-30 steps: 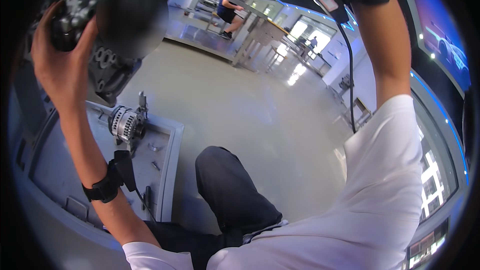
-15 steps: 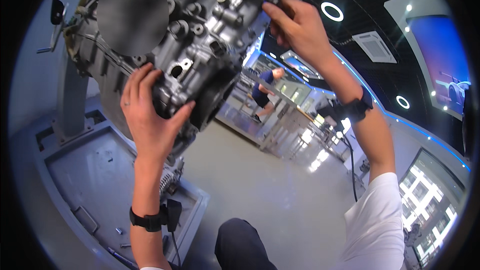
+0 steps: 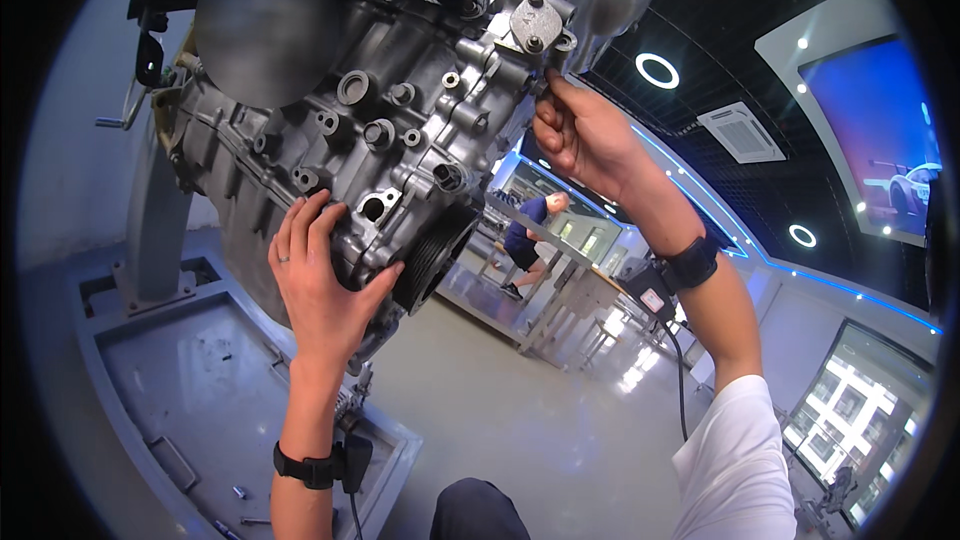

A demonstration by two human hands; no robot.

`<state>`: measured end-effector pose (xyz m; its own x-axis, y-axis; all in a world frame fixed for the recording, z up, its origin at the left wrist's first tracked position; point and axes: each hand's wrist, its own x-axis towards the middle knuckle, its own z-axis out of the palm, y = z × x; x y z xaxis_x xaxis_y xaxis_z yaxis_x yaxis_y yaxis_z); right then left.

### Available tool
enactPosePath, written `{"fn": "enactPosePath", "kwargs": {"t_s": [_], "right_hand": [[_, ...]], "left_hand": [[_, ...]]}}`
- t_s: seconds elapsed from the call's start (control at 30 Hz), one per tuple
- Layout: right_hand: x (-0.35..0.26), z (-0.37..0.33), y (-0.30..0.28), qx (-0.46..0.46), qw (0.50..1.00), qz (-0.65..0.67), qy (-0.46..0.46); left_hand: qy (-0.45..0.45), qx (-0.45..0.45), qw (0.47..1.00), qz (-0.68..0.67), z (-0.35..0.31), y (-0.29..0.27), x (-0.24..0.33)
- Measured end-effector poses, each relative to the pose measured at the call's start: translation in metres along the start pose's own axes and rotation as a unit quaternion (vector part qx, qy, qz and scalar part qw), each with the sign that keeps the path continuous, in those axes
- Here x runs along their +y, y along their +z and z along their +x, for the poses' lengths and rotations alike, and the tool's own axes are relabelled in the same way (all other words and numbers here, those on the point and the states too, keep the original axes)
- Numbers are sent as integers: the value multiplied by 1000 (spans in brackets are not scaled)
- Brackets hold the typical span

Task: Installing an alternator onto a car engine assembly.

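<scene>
A grey metal engine (image 3: 330,90) fills the upper left of the head view. My left hand (image 3: 325,275) rests on its lower side with fingers spread and apart, the thumb beside the ribbed black pulley (image 3: 440,258). At the engine's right edge, my right hand (image 3: 590,135) is closed in a pinch, thumb and forefinger against the casing. Whatever is between those fingertips is too small and hidden to make out. Just above them sits a round metal cover plate (image 3: 537,22) with two bolts.
A grey stand post (image 3: 155,210) and a crank handle (image 3: 128,105) are left of the engine. Below lies a framed tray (image 3: 90,340) with loose small metal parts. Farther back, a person (image 3: 525,245) is by a workbench (image 3: 545,290). A cable (image 3: 682,380) hangs from my right wrist.
The view has shifted, so the engine appears lower and sharper. My left hand keeps its spread against the engine. My right hand stays pinched at the casing edge, its fingers curled in more.
</scene>
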<state>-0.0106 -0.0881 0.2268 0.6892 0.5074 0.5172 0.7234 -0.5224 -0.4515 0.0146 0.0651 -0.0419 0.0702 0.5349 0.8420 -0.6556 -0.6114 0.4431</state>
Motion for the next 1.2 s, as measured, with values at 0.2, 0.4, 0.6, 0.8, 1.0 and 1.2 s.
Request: {"fn": "enactPosePath", "kwargs": {"t_s": [0.2, 0.4, 0.6, 0.8, 1.0, 1.2], "right_hand": [[8, -7, 7, 121, 908, -309, -256], [-4, -5, 9, -12, 994, 98, 52], [3, -8, 8, 101, 910, -356, -190], [-9, -10, 11, 22, 999, 26, 35], [-2, -10, 3, 13, 988, -128, -81], [-10, -14, 13, 43, 977, -191, -89]], "left_hand": [[-2, -4, 1000, 0, 0, -2, 3], [0, 4, 1000, 3, -1, -2, 3], [2, -1, 1000, 4, 0, -1, 5], [7, 13, 1000, 9, 0, 0, 3], [4, -1, 1000, 10, 0, -2, 3], [7, 4, 1000, 11, 1, -4, 2]]}}
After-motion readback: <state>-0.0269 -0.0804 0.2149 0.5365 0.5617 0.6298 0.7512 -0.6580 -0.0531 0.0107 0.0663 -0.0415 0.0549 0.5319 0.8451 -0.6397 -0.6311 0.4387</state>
